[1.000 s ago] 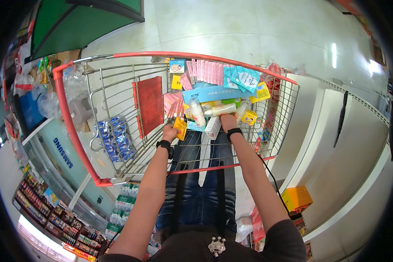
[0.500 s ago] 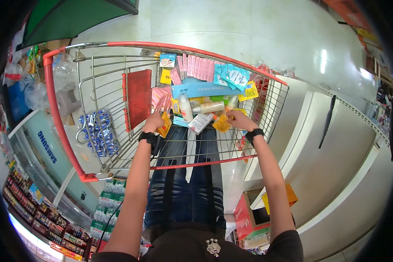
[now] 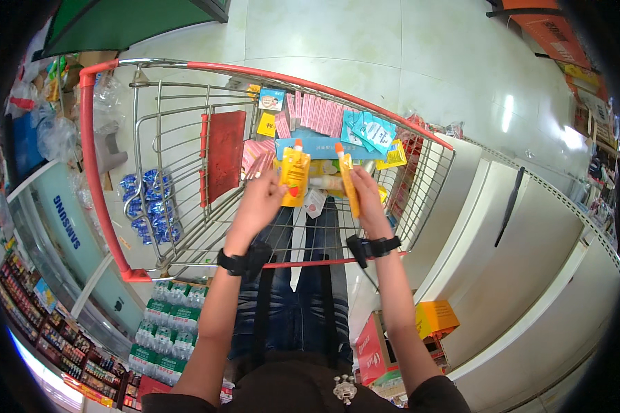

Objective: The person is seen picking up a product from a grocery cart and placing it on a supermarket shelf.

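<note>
My left hand [image 3: 260, 199] grips a yellow spouted pouch [image 3: 295, 177] with an orange cap, its printed front turned up. In my right hand [image 3: 370, 199] is a second yellow spouted pouch [image 3: 349, 184], also orange-capped and seen nearly edge-on. Both pouches are held upright and apart, above the near part of a shopping cart [image 3: 269, 67] with red rails. Beneath them lie a long blue box [image 3: 313, 149], a white bottle [image 3: 327, 182] and a white packet [image 3: 315, 204], partly covered by the pouches and hands.
Pink boxes [image 3: 318, 113], light-blue sachets [image 3: 372, 132] and a yellow packet [image 3: 391, 155] fill the cart's far side. A red panel [image 3: 224, 158] stands at its left. Blue-wrapped packs [image 3: 148, 206] show beyond the wire. White cabinets [image 3: 513, 255] flank the right, bottle packs [image 3: 165, 330] the lower left.
Both hands have risen out of the cart toward me and closer together, each lifting a yellow spouted pouch. The pouches have turned cap-up.
</note>
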Demonstrator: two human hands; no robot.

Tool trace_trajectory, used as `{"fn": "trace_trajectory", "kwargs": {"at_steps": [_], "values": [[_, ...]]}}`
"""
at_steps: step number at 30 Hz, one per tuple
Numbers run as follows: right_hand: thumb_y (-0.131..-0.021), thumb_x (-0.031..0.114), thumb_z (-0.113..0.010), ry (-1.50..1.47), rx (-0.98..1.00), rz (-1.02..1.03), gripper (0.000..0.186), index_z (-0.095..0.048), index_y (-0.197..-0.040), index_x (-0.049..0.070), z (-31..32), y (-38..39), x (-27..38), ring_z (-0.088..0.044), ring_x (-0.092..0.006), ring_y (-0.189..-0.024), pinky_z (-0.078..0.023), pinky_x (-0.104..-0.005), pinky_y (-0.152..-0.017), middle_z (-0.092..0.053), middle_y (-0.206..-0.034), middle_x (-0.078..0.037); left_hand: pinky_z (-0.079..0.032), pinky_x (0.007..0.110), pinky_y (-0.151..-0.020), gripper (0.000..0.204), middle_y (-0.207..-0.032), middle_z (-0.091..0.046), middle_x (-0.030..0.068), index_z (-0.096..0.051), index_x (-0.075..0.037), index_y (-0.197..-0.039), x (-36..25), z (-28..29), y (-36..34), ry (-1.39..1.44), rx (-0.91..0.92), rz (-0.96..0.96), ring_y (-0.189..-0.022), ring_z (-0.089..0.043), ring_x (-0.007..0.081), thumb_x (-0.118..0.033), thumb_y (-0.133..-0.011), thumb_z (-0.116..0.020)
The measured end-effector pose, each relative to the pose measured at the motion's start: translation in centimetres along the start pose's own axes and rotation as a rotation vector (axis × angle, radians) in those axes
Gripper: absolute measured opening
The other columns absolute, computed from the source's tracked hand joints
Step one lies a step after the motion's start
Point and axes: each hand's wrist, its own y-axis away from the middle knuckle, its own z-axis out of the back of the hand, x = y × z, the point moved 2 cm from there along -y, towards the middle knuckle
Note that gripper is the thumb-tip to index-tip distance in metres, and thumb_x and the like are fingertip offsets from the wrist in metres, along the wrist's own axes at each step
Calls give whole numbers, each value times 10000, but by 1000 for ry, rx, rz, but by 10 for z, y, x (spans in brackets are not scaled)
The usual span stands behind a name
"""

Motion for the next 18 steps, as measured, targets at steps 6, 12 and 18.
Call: {"fn": "trace_trajectory", "kwargs": {"at_steps": [6, 12, 18], "values": [[-951, 196, -453, 161, -207, 297, 164, -538, -927, 58, -52, -6, -19, -502, -57, -733, -409, -192, -660, -537, -806, 16, -385, 327, -515, 171, -641, -494, 176, -422, 4, -879, -27, -52, 7, 28, -90, -249, -544, -497, 203, -101, -853, -555], [-952, 257, -372, -225, 50, 177, 264, -518, -971, 38, -16, -19, 6, -442, -93, -615, -345, -235, -555, -542, -865, -31, -413, 243, -784, 80, -948, -567, 32, -453, -19, -984, 2, -36, -4, 704, 57, -140, -885, -519, 80, -17, -904, -458], [-961, 386, -306, -440, 277, 9, 436, -514, -1121, 37, -30, 0, 8, -446, -119, -575, -346, -245, -529, -597, -978, -93, -408, 227, -847, 183, -1006, -579, 30, -473, -35, -1092, 6, -24, 5, 843, 184, 0, -964, -530, 89, -92, -919, -478]]}}
